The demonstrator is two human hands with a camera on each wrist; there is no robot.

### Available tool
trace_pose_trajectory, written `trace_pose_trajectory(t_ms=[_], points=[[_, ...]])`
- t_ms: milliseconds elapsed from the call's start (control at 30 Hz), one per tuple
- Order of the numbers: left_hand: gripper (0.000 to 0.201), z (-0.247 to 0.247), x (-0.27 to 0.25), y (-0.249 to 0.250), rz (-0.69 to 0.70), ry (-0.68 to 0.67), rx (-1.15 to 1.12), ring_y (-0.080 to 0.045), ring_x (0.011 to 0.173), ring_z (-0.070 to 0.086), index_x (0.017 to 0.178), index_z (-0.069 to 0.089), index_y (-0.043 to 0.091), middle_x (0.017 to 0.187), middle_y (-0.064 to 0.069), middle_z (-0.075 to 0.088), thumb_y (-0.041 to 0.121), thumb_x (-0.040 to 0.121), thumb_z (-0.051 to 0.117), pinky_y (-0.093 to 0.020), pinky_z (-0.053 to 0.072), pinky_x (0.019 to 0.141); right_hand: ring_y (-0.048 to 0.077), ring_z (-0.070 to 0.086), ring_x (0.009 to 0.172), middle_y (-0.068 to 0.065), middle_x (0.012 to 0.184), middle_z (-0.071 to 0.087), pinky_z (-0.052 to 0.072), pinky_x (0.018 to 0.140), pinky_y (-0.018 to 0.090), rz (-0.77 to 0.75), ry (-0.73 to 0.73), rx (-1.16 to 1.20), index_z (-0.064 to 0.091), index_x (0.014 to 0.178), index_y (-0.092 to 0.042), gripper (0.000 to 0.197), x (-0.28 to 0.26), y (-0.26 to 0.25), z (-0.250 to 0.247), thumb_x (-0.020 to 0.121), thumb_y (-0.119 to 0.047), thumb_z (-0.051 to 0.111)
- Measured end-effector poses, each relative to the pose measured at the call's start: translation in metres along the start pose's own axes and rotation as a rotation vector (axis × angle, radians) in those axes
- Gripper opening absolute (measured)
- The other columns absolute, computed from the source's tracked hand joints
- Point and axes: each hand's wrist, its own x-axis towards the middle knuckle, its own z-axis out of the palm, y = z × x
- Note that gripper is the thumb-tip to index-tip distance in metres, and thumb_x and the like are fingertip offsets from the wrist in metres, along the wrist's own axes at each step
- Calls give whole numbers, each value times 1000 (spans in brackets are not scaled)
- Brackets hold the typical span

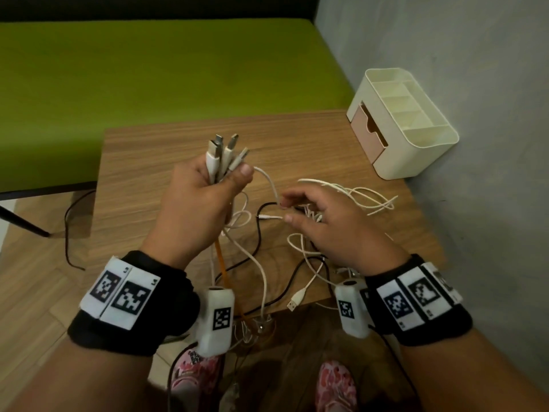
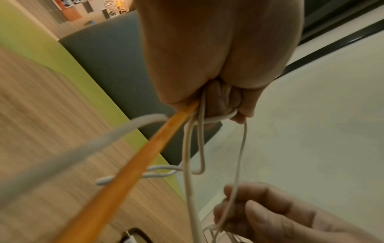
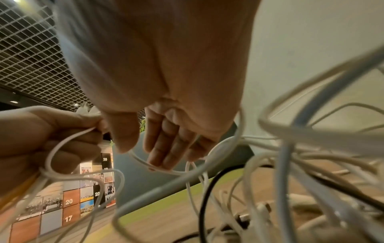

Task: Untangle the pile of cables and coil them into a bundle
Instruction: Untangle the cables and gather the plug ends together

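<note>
My left hand is raised over the wooden table and grips a bunch of cable ends, whose USB plugs stick up out of the fist. An orange cable and white cables hang from that fist. My right hand hovers over the tangle of white cables and a black cable. Its fingers are relaxed and nearly straight, and a thin white cable runs across their tips. Much of the tangle is hidden beneath that hand.
A cream desk organizer with a pink drawer stands at the table's back right, against the grey wall. A green bench lies behind the table. One loose USB plug hangs at the front edge. A dark cable trails on the floor, left.
</note>
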Motion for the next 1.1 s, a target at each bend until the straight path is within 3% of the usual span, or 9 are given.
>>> trace_pose_trajectory(t_ms=[100, 300, 367, 433, 567, 700, 867, 1000, 1100], points=[[20, -3, 0, 0, -23, 17, 25, -10, 40, 42, 75, 63, 14, 45, 10, 49, 19, 95, 63, -27, 36, 44, -8, 55, 98, -21, 98, 62, 38, 79, 3, -80, 52, -110, 67, 106, -28, 14, 3, 0, -2, 93, -28, 65], [30, -7, 3, -12, -42, 66, 404, -7, 45, 42, 66, 54, 17, 53, 1, 50, 24, 93, 64, -23, 30, 47, 3, 53, 84, -12, 85, 58, 40, 72, 12, -232, 172, -116, 66, 96, -14, 7, 5, -3, -1, 95, -15, 59], [13, -2, -2, -6, 29, 74, 452, -9, 48, 48, 82, 64, 27, 61, 9, 59, 25, 94, 63, -20, 28, 46, 2, 49, 81, -13, 83, 54, 36, 73, 8, -261, 184, -175, 67, 97, -12, 9, 9, 0, 2, 96, -13, 58], [29, 7, -10, 1, 121, 68, 429, -14, 66, 58, 123, 66, 30, 89, 10, 73, 25, 95, 63, -16, 35, 50, 0, 46, 81, -13, 87, 53, 35, 75, 8, -267, 165, -222, 67, 99, -11, 12, 11, 4, 6, 95, -17, 57], [33, 20, -14, 6, 186, -112, 292, -6, 99, 65, 125, 66, 26, 112, 10, 72, 23, 92, 65, -29, 53, 84, 6, 55, 89, -6, 95, 62, 43, 80, 18, -294, 169, -179, 69, 102, -9, 16, 12, 5, 12, 93, -17, 57], [6, 16, -7, -4, 89, -263, 362, -2, 73, 60, 96, 70, 24, 80, 9, 68, 24, 93, 64, -31, 46, 64, 1, 52, 82, -8, 85, 56, 39, 74, 13, -316, 254, -66, 68, 97, -8, 10, 10, -5, 3, 94, -11, 58], [24, 10, -7, 4, 133, -177, 240, 2, 49, 45, 70, 61, 26, 53, 19, 53, 19, 92, 66, -19, 33, 53, 2, 53, 92, -10, 95, 58, 40, 78, 16, -277, 76, -43, 66, 106, -14, 13, 4, -13, -3, 98, -18, 57], [19, -4, -6, 16, 3, -88, -314, -10, 44, 26, 75, 59, 12, 50, 9, 34, 23, 90, 60, -24, 25, 46, 3, 47, 102, -21, 102, 51, 39, 99, 44, -67, -86, -299, 58, 114, -28, 28, 4, 6, -2, 98, -46, 45], [18, -17, -2, 14, -22, -32, -336, -10, 44, 23, 77, 59, 13, 50, 8, 30, 24, 91, 58, -21, 26, 44, 12, 48, 107, -12, 108, 54, 38, 100, 54, 1, -46, -294, 59, 115, -24, 31, 5, 12, -3, 98, -46, 45]])
